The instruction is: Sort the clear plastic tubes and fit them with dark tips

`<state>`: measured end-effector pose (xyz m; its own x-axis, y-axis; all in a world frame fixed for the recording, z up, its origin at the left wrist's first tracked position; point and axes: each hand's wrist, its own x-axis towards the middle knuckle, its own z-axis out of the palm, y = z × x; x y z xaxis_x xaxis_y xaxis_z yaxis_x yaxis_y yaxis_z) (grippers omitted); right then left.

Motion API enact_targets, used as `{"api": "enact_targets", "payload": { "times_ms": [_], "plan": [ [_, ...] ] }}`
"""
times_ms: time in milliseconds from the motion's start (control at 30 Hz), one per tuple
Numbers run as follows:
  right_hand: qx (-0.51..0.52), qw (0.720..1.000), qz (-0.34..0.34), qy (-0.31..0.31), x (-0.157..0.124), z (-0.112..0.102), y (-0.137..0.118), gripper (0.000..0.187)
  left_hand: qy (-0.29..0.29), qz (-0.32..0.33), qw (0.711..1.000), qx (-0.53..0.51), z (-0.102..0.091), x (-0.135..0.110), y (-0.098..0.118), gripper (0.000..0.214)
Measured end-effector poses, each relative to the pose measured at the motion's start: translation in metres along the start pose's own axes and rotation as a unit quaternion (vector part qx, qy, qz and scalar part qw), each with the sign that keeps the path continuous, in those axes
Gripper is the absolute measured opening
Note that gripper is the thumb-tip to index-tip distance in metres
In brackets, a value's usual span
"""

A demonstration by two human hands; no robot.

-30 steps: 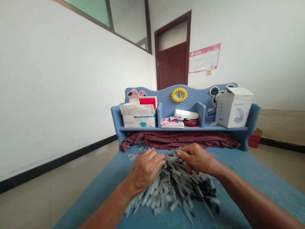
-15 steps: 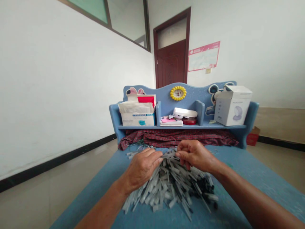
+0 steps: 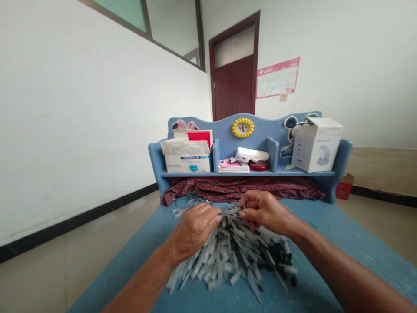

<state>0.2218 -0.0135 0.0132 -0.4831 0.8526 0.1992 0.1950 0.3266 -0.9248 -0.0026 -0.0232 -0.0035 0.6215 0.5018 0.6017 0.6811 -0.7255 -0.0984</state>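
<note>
On the blue tabletop (image 3: 345, 232), between its side edges: one loose heap of slim, translucent grey plastic pieces (image 3: 224, 263).
Left hand (image 3: 194, 229): fingers together over the heap's far-left side. Right hand (image 3: 266, 213): thumb and forefinger together, far side. Cannot tell whether either clamps a piece.

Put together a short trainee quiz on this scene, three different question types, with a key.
1. True or false: the left hand and the right hand are both at the pile of pale pieces.
2. What lies just beneath the shelf? a) a white box b) a plaid cloth c) a round red case
3. Fill in: the flower-shaped clock has a ____ rim.

Key: 1 true; 2 b; 3 yellow.
</note>
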Motion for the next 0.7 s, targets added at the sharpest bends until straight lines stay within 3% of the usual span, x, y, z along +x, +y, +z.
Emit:
{"api": "enact_targets", "payload": {
  "times_ms": [167,300,367,533,633,700],
  "plan": [
    [-0.087,0.996,-0.005,0.013,-0.0002,0.0009,0.0009,0.031,0.001,0.001,1.000,-0.006,-0.0008,0.0000,0.0008,0.022],
    [-0.039,0.999,0.004,0.003,0.0000,0.0013,0.0016,0.018,-0.001,0.001,1.000,-0.002,-0.0013,0.0009,0.0013,0.023],
    [-0.022,1.000,0.002,0.000,0.0000,0.0008,0.0018,0.024,-0.004,-0.002,1.000,-0.001,-0.0009,0.0010,0.0007,0.024],
    [-0.094,0.995,0.005,0.011,0.0013,0.0020,0.0051,0.031,0.002,0.000,1.000,-0.003,0.0023,-0.0002,-0.0012,0.022],
    [-0.056,0.998,0.017,0.008,0.0023,0.0032,0.0064,0.017,0.004,0.006,1.000,-0.009,0.0036,-0.0009,-0.0017,0.021],
    [-0.024,1.000,0.017,0.005,0.0027,0.0031,0.0069,0.019,0.004,0.002,1.000,-0.009,0.0035,-0.0010,-0.0017,0.022]
  ]
}}
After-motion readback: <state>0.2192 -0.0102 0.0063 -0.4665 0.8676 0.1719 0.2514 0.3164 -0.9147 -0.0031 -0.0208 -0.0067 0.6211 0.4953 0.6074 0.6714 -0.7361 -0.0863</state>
